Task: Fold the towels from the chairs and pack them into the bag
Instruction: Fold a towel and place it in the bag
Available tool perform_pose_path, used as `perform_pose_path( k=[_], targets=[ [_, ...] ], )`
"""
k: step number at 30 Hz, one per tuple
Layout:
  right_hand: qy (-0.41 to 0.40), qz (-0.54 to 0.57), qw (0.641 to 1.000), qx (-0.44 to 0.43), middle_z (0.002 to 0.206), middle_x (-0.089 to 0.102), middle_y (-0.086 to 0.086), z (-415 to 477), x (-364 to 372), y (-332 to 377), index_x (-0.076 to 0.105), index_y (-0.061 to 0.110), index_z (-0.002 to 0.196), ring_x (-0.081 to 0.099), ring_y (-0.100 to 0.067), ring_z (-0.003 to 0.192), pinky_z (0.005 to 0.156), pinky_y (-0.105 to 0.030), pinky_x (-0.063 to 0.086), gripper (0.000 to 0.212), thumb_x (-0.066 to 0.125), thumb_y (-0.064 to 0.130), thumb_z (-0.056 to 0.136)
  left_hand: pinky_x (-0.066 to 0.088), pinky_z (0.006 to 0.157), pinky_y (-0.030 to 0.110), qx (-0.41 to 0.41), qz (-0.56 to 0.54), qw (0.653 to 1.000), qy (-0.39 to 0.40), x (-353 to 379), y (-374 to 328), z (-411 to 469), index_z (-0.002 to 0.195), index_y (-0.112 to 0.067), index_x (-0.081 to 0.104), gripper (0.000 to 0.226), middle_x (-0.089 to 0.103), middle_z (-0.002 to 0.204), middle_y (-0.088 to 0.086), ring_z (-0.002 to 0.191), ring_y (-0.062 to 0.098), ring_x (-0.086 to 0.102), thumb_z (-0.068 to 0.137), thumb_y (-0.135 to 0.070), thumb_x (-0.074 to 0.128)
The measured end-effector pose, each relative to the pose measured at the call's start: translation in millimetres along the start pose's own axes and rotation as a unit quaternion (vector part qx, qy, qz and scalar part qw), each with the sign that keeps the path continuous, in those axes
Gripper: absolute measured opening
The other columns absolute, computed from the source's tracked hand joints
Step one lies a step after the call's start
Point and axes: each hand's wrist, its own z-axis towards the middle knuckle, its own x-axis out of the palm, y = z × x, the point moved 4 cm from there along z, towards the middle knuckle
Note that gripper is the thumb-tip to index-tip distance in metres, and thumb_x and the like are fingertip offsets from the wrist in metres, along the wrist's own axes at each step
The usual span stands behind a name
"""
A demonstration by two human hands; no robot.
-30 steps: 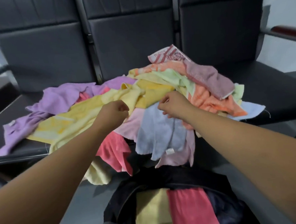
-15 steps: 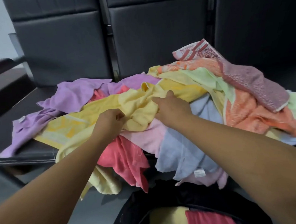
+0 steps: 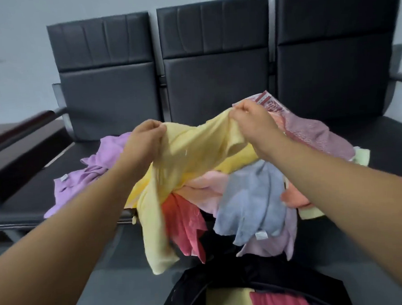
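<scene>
The person's left hand (image 3: 146, 141) and right hand (image 3: 252, 119) are both raised above the pile, each pinching the top edge of a pale yellow towel (image 3: 195, 152). The fingers (image 3: 157, 129) of the left hand are curled tight round one bunched end, and those of the right hand grip the other end, so the cloth sags between them and its long lower part hangs down in front of the seat edge, blurred. The rest of the towels lie in a loose heap on the seats of a row of three black chairs (image 3: 213, 58). A purple towel (image 3: 96, 171) is spread on the left. A pink towel (image 3: 204, 187) and a coral red towel (image 3: 185, 225) sit under the yellow one. A light blue towel (image 3: 251, 196) with a small white label droops over the front. A mauve textured towel (image 3: 318, 137) lies on the right beside a red-and-white patterned one (image 3: 269, 104). On the floor just below the heap stands an open black bag (image 3: 225, 279), and inside it a folded yellow towel (image 3: 229, 302) lies flat beside a folded red towel (image 3: 277, 302).
</scene>
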Motion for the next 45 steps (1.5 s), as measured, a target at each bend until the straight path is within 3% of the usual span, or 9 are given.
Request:
perform_pose_path(
  k=[3, 7, 13, 17, 20, 24, 32, 38, 45],
  targets=[
    [0.014, 0.042, 0.999, -0.022, 0.077, 0.052, 0.006, -18.1, -25.4, 36.6, 0.063, 0.019, 0.089, 0.047, -0.012, 0.072, 0.066, -0.026, 0.040, 0.008, 0.060, 0.020, 0.097, 0.048, 0.061, 0.026, -0.033, -0.078, 0.991, 0.106, 5.1, -35.0, -29.2, 0.090, -0.012, 0.073, 0.025, 0.070, 0.079, 0.005, 0.072, 0.021, 0.065, 0.097, -0.033, 0.064],
    [0.082, 0.021, 0.995, -0.048, 0.087, 0.061, -0.003, -45.2, -44.4, 71.9, 0.068, 0.015, 0.090, 0.054, -0.018, 0.080, 0.069, -0.034, 0.045, 0.011, 0.063, 0.020, 0.098, 0.050, 0.063, 0.022, 0.003, 0.073, 0.964, 0.257, 15.0, -68.3, -67.3, 0.103, 0.007, 0.069, 0.052, 0.070, 0.088, 0.009, 0.072, 0.016, 0.066, 0.090, -0.044, 0.070],
    [0.245, 0.040, 0.968, 0.032, 0.087, 0.067, -0.008, -90.0, -76.0, 76.1, 0.067, 0.002, 0.108, 0.060, -0.010, 0.061, 0.049, -0.021, 0.048, 0.020, 0.065, 0.019, 0.099, 0.038, 0.055, 0.025, 0.047, -0.081, 0.971, 0.219, 10.1, -87.7, -83.9, 0.086, -0.014, 0.064, 0.024, 0.058, 0.072, -0.001, 0.059, 0.013, 0.049, 0.104, -0.024, 0.051],
    [0.350, 0.039, 0.931, 0.095, 0.095, 0.071, -0.013, -117.8, -89.6, 50.4, 0.067, -0.008, 0.110, 0.069, -0.021, 0.087, 0.079, -0.033, 0.060, 0.037, 0.074, 0.016, 0.083, 0.030, 0.058, 0.027, 0.038, -0.044, 0.988, 0.143, 12.3, -68.1, -94.8, 0.076, -0.018, 0.064, 0.034, 0.048, 0.070, -0.001, 0.062, 0.013, 0.039, 0.107, -0.021, 0.049],
    [0.311, 0.060, 0.942, 0.107, 0.108, 0.069, -0.020, -126.5, -97.2, 38.3, 0.067, -0.013, 0.111, 0.065, -0.029, 0.102, 0.099, -0.042, 0.054, 0.042, 0.074, 0.012, 0.079, 0.033, 0.061, 0.029, 0.034, -0.029, 0.990, 0.134, 16.3, -58.9, -103.4, 0.076, -0.023, 0.070, 0.034, 0.052, 0.075, 0.001, 0.069, 0.017, 0.042, 0.105, -0.026, 0.053],
    [0.175, 0.178, 0.963, 0.102, 0.101, 0.071, -0.015, -130.4, -91.1, 36.1, 0.068, -0.006, 0.113, 0.066, -0.027, 0.096, 0.080, -0.032, 0.058, 0.030, 0.071, 0.011, 0.089, 0.041, 0.070, 0.024, 0.086, 0.068, 0.986, 0.126, 38.7, -55.5, -125.9, 0.101, -0.029, 0.070, 0.011, 0.062, 0.085, -0.003, 0.078, 0.012, 0.053, 0.100, -0.034, 0.060],
    [0.079, 0.236, 0.962, 0.112, 0.082, 0.067, -0.014, -120.6, -66.5, 26.2, 0.065, -0.008, 0.114, 0.064, -0.024, 0.072, 0.057, -0.029, 0.056, 0.028, 0.068, 0.012, 0.095, 0.051, 0.073, 0.016, 0.168, 0.132, 0.952, 0.218, 93.3, -51.2, -136.9, 0.095, -0.014, 0.067, 0.030, 0.072, 0.086, -0.006, 0.080, 0.006, 0.066, 0.082, -0.036, 0.082],
    [0.095, 0.191, 0.972, 0.099, 0.112, 0.068, -0.031, -105.2, -64.3, 11.8, 0.067, -0.006, 0.108, 0.065, -0.037, 0.099, 0.101, -0.057, 0.049, 0.014, 0.061, -0.001, 0.097, 0.047, 0.071, 0.012, 0.150, 0.127, 0.955, 0.221, 101.8, -38.3, -117.7, 0.092, -0.016, 0.073, 0.033, 0.073, 0.085, -0.005, 0.081, 0.001, 0.066, 0.083, -0.048, 0.075],
    [0.068, 0.132, 0.987, 0.058, 0.099, 0.070, -0.031, -87.5, -63.8, 7.5, 0.066, -0.013, 0.104, 0.068, -0.036, 0.089, 0.089, -0.052, 0.057, 0.027, 0.074, 0.008, 0.089, 0.052, 0.079, 0.029, 0.198, 0.139, 0.957, 0.161, 99.9, -34.3, -92.1, 0.083, -0.012, 0.068, 0.016, 0.068, 0.085, 0.000, 0.079, 0.008, 0.063, 0.086, -0.024, 0.079]
  ],
)
